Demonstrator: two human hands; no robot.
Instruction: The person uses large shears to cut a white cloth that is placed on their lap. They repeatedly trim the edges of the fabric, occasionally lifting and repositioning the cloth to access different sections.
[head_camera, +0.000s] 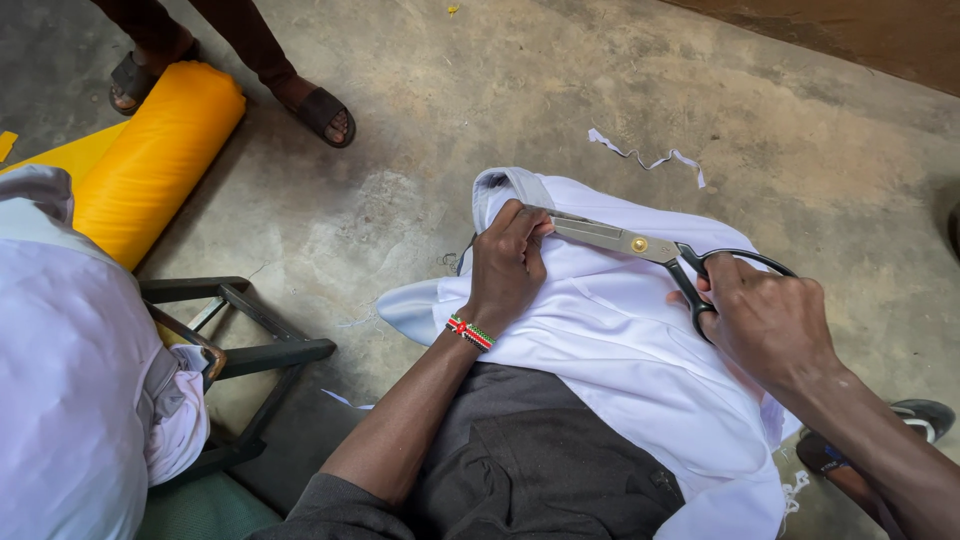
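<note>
We note left hand (508, 262) pinching white garment (620, 350) on lap; right hand (765, 320) curled shut through scissors (640, 245) handles. Blade tips just beside left fingertips: we judge nick risk if fabric slips.

Smooth white cloth garment (620, 350), shiny metal scissors (610, 238) w/ glossy blk handles, rough matt concrete floor (420, 180)

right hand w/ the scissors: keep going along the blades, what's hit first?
The right hand points the scissors up-left. First in line are the left hand's fingertips, pinching the white fabric right at the blade tips; apparently touching, depth unclear.
</note>
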